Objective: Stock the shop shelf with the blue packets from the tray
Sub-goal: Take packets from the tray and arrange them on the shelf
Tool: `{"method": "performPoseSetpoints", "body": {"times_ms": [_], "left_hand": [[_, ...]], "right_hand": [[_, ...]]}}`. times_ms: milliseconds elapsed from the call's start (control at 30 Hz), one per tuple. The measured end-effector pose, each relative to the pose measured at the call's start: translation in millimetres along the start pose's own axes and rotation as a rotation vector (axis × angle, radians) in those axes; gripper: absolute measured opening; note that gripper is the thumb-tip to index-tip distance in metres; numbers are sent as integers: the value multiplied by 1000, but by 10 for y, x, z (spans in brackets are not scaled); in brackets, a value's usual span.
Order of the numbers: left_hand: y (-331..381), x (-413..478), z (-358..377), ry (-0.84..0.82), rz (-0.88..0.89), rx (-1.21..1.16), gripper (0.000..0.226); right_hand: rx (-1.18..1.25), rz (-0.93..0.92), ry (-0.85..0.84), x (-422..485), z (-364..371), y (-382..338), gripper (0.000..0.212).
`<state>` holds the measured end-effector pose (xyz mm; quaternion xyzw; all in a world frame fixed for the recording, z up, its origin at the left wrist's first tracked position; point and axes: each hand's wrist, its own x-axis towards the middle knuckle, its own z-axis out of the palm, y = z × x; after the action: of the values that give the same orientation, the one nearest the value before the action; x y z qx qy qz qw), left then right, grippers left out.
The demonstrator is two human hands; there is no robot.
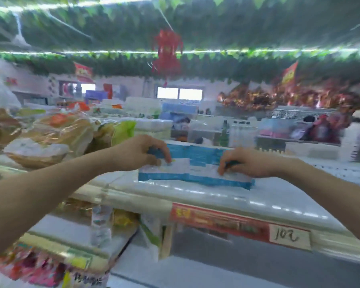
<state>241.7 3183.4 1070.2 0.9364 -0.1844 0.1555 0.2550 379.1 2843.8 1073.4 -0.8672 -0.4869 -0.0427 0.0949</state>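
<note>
The fingers (pixel 164 155) of the left hand (pixel 139 152) are curled and pinch the left end of the blue packets (pixel 195 163). The fingers (pixel 223 166) of the right hand (pixel 249 163) are curled too and pinch the right end. The packets are blue and white and stand upright between the two hands. They look like two side by side, but the picture is too blurry to be sure. Their bottom edge touches the white top of the shelf (pixel 175 194), a little back from its front edge. Both bare arms reach forward from the lower corners of the view. On the front edge of the shelf there is a red label (pixel 216 220), and just to the right of it a white tag (pixel 288 235) with hand writing on it. To the left of the left hand lie bags of bread (pixel 56 129). High above, a red ornament (pixel 167 53) hangs down from a ceiling covered in green leaves (pixel 112 28).
</note>
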Motion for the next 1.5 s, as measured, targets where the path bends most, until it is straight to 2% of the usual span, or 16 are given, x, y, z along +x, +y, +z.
{"method": "performPoseSetpoints", "body": {"times_ms": [167,333,500,600,767,933,1000,1133,1200,1267,1500], "left_hand": [[102,552,238,-11,32,-6,30],[133,840,327,-20,40,19,29],[140,1003,403,-24,16,0,31],[177,1095,488,-37,38,-11,29],[263,1283,693,-79,68,-103,29],[439,1525,929,-120,163,-88,28],[514,1637,1022,-139,185,-83,29],[594,1818,1303,-174,233,-58,27],[583,1869,1469,-168,262,-25,26],[558,1895,1571,-142,283,10,23],[472,1880,1554,-83,337,121,14]], "right_hand": [[-78,80,-1,-56,127,574,31],[-324,18,-74,-21,150,699,52],[-432,38,-52,30,158,736,53],[-436,54,-64,-40,130,692,51],[-376,52,8,-253,146,750,40],[-316,96,55,-534,44,783,45],[-288,134,134,-671,-17,808,44],[-310,197,548,-910,-141,866,32],[-303,207,694,-994,-186,853,31],[-320,191,747,-1054,-218,804,31],[-307,109,755,-918,-231,540,31]]}}
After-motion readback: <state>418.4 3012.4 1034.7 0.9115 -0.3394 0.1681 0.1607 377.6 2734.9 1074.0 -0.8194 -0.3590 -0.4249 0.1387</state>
